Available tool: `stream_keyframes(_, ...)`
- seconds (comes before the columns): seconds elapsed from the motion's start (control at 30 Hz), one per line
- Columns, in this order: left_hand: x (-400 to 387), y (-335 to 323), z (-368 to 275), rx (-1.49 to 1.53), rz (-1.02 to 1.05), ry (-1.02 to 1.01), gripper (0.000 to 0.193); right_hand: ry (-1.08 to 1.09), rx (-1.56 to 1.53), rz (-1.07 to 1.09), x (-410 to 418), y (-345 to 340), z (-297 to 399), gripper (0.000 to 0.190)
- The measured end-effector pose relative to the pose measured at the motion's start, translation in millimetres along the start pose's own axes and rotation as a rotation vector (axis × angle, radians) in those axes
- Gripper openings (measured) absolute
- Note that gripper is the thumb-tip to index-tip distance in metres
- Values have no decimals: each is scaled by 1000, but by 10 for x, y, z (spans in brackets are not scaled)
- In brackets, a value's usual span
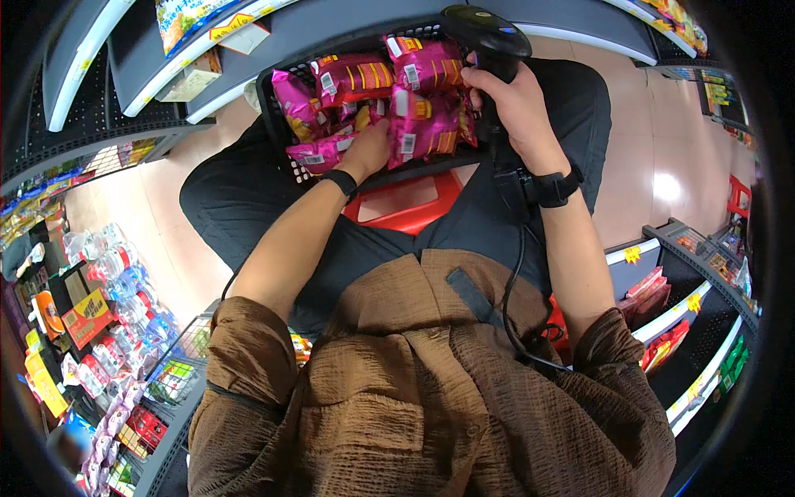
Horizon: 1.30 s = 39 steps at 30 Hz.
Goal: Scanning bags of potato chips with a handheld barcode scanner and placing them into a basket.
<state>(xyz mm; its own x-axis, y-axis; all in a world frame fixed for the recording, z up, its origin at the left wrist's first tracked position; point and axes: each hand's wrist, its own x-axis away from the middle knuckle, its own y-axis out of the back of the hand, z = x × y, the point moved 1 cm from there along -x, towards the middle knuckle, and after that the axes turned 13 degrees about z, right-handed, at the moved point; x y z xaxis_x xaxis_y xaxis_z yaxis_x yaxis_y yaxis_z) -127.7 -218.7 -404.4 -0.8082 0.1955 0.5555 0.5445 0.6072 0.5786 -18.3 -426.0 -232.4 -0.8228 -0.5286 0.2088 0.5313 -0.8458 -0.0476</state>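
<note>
My right hand point(512, 102) grips the handle of a black handheld barcode scanner point(487, 31), its head above the right end of a black plastic basket point(268, 105). Shiny magenta snack packets fill the basket, several with barcodes facing up. My left hand point(371, 149) reaches in among them, between a lower-left packet point(320, 152) and a larger packet point(422, 127) on the right. The left fingertips are hidden by the packets, so whether they hold one cannot be told. One more packet point(354, 77) lies along the basket's far side.
Store shelves point(348, 25) with white price rails run just beyond the basket. A red plastic stool point(410, 205) shows beneath it, between my legs. Bottled drinks point(127, 298) stand at the left, and another shelf unit point(671, 292) at the right. A black cable point(512, 298) hangs by my right forearm.
</note>
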Motion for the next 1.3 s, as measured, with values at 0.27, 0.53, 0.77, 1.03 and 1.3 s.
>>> stream_keyframes(0.27, 406, 497, -837, -402, -199, -467, 27, -22, -6, 20, -13, 8, 8, 23)
stream_keyframes(0.53, 417, 411, -781, -461, -200, -442, 28, 5, 8, -16, -21, -24, -3, 18)
stream_keyframes(0.77, 313, 495, -648, -352, -261, -693, 34, -10, -14, 42, -12, -6, -19, 21)
stream_keyframes(1.03, 101, 216, 257, -347, -117, -138, 39, -12, 25, 57, -27, -14, -30, 22)
stream_keyframes(1.3, 263, -71, -563, -543, 148, -420, 26, -33, 41, 53, -35, 5, -38, 23)
